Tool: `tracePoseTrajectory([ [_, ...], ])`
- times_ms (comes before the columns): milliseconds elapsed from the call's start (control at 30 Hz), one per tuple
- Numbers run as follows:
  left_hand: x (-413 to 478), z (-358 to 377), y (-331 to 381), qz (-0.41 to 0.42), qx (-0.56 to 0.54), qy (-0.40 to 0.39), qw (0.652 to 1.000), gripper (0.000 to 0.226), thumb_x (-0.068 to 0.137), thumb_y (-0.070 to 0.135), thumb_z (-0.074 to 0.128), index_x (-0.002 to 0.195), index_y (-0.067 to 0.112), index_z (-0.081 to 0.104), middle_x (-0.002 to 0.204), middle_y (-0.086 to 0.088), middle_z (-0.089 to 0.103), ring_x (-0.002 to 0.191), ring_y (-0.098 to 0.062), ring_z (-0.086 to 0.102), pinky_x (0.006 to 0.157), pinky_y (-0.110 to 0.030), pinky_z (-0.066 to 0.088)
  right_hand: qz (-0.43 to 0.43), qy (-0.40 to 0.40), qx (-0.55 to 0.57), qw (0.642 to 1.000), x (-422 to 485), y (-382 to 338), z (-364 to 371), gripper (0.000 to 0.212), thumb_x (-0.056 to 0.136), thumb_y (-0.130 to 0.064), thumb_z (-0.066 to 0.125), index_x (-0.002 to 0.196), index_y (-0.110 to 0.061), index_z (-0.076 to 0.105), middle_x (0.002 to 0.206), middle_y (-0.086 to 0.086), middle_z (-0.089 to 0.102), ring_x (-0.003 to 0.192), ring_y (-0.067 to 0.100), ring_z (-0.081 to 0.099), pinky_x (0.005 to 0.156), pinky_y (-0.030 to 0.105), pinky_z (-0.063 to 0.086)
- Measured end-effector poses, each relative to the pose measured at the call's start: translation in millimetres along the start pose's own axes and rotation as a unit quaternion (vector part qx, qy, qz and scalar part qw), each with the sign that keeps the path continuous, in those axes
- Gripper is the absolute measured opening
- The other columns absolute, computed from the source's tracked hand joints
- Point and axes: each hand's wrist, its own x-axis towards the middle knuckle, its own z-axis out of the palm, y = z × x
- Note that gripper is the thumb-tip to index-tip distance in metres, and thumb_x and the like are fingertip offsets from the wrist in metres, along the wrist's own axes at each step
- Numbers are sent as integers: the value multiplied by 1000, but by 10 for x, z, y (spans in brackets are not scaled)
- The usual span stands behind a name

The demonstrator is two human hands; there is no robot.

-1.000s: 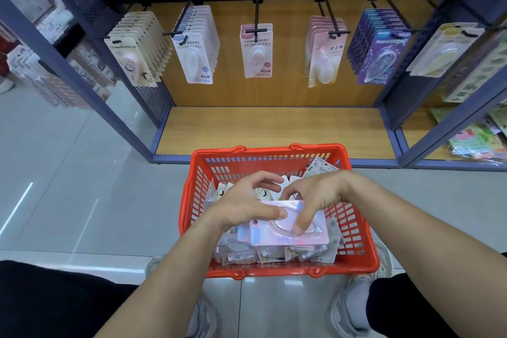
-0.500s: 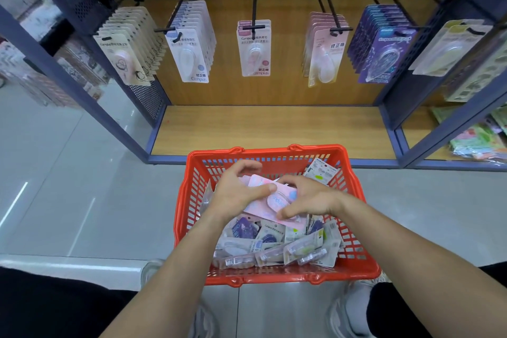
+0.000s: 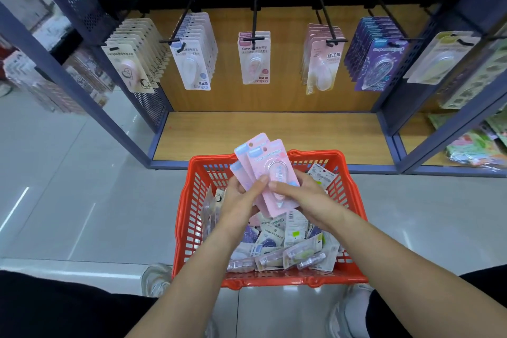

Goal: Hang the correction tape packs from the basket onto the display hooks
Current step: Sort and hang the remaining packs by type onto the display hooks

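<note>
Head-worn wide view, looking down, close over basket [image 3: 270, 281], facing shelf [image 3: 274, 132], edges seemingly warped

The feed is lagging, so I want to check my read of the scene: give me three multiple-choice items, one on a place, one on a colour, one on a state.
1. The pink packs are:
A. on a hook
B. above the basket
C. on the wooden shelf

2. The basket is:
A. blue
B. red
C. green

3. The left hand and right hand:
A. both grip the packs
B. only one grips them
C. both are empty

Answers:
1 B: the fanned packs are held over the basket's far rim.
2 B: its mesh walls are red.
3 A: each hand's thumb presses on the packs' fronts.
</note>
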Motion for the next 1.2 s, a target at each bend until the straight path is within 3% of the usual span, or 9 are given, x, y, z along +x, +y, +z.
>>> tracePoseTrajectory([
  [133, -40, -6, 74, 10, -13, 22, 1000, 65, 78, 42, 85, 131, 16, 59, 120, -7, 74, 106, -28, 74, 85, -50, 61, -19, 23, -19, 999, -72, -59, 124, 33, 86, -26, 79, 116, -17, 72, 109, 2, 79, 102, 19, 75, 92, 34, 58],
  [233, -65, -16, 112, 17, 0, 45, 999, 67, 74, 49, 85, 129, 19, 59, 118, -6, 75, 107, -31, 73, 88, -60, 57, -59, 82, -52, 994, -122, -88, 215, 35, 88, -26, 81, 119, -23, 66, 106, -7, 77, 98, 8, 72, 84, 25, 58],
  [333, -69, -15, 152, 30, 9, 68, 997, 78, 66, 63, 85, 127, 21, 58, 117, -9, 74, 106, -36, 72, 89, -71, 53, -80, 124, -74, 986, -144, -115, 264, 36, 86, -26, 83, 115, -16, 64, 107, 0, 76, 99, 15, 73, 86, 34, 59],
  [567, -93, 88, 471, 72, 32, 65, 995, 70, 73, 52, 84, 130, 29, 49, 122, 4, 71, 109, -17, 71, 97, -46, 56, -93, 158, -25, 983, -248, -294, 263, 32, 89, -23, 81, 112, -14, 62, 100, 2, 79, 92, 19, 77, 86, 43, 61],
  [700, -142, 143, 729, 101, 42, 63, 992, 62, 87, 33, 80, 137, 24, 45, 122, 5, 68, 101, -7, 72, 77, -20, 57, -128, 192, -7, 973, -351, -498, 182, 27, 89, -21, 81, 109, -19, 64, 105, 3, 77, 97, 21, 75, 89, 50, 60],
  [933, -375, 325, 1273, 151, 52, 34, 987, 64, 89, 28, 78, 141, 23, 41, 125, 6, 65, 100, -6, 71, 67, -15, 56, -217, 200, -10, 956, -565, -1158, 158, 16, 96, -27, 73, 109, -26, 64, 106, -9, 74, 96, 7, 71, 82, 27, 57],
  [1067, -523, 458, 1686, 182, 60, 19, 981, 63, 89, 29, 77, 141, 22, 42, 127, 3, 65, 95, -12, 75, 65, -25, 61, -243, 192, -23, 950, -675, -1582, 213, 10, 100, -25, 66, 109, -28, 61, 105, -13, 69, 90, -1, 68, 72, 16, 53],
  [1133, -606, 506, 1898, 187, 60, 9, 980, 60, 90, 32, 76, 139, 26, 42, 123, 3, 67, 82, -12, 77, 55, -32, 61, -242, 192, -15, 951, -714, -1788, 248, 9, 101, -25, 64, 109, -28, 61, 106, -11, 71, 96, 5, 71, 78, 28, 58],
  [1200, -671, 535, 2112, 192, 58, 7, 980, 65, 87, 36, 79, 140, 30, 42, 126, 3, 68, 89, -18, 77, 65, -43, 65, -226, 185, 7, 956, -751, -2006, 266, 16, 97, -27, 67, 112, -27, 63, 113, -4, 73, 106, 20, 72, 92, 48, 58],
])
